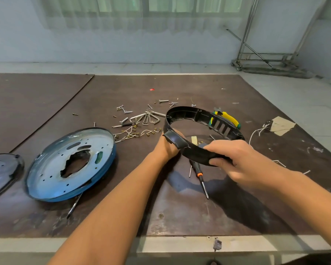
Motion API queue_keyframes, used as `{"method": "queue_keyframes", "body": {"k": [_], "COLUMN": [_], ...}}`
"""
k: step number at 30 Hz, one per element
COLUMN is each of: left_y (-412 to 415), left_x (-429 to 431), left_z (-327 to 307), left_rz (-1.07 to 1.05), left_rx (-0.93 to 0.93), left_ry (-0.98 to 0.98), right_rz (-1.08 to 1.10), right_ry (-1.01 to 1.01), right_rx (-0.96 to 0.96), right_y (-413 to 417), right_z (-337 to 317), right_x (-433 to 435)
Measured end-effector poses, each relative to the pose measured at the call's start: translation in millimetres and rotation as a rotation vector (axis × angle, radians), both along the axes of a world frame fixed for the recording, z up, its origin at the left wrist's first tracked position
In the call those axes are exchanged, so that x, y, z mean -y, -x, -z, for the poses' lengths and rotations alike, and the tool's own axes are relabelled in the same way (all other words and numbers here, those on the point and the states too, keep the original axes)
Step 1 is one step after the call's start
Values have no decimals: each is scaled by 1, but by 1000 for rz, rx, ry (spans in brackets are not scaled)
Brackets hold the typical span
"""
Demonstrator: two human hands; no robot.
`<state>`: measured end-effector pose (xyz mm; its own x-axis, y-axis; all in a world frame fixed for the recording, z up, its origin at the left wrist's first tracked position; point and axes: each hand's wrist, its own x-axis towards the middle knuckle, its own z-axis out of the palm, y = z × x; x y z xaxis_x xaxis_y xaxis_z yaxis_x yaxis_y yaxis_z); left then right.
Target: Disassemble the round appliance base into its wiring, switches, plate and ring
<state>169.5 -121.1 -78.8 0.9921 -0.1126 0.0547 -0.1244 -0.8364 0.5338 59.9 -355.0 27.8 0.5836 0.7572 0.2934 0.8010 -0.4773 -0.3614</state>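
Note:
I hold a black plastic ring (pixel 195 115) tilted above the table, both hands on its near rim. My left hand (pixel 165 148) grips it by a flat black tab at the left. My right hand (pixel 235 159) clamps the near right part of the rim. The round blue metal plate (pixel 52 175) with a ragged hole in its middle lies to the left, propped on a tool. Short white wires with brass terminals (pixel 134 132) lie in a heap behind it. More white wiring (pixel 258 131) trails at the right.
Loose screws and hex keys (pixel 147 116) are scattered at the table's middle. Yellow-green pliers (pixel 227 117) lie behind the ring. A black screwdriver with an orange collar (pixel 200 175) lies under my hands. A dark round cover (pixel 2 171) sits at the far left edge.

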Motion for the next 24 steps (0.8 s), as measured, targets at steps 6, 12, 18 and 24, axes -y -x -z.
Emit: {"method": "queue_keyframes", "body": {"k": [6, 12, 18, 24], "left_y": [22, 49, 119, 167], "left_x": [14, -49, -88, -95], "left_z": [9, -11, -36, -69], "left_rz": [-14, -306, -443, -407], "left_rx": [200, 61, -19, -281], "left_ry": [322, 202, 1116, 1287], "right_rz": [6, -45, -127, -143], "right_ry": [19, 45, 132, 234], "right_rx": [-14, 11, 65, 75], "right_y": [4, 17, 37, 67], "right_z": [0, -1, 1, 8], "right_x": [0, -21, -53, -71]}}
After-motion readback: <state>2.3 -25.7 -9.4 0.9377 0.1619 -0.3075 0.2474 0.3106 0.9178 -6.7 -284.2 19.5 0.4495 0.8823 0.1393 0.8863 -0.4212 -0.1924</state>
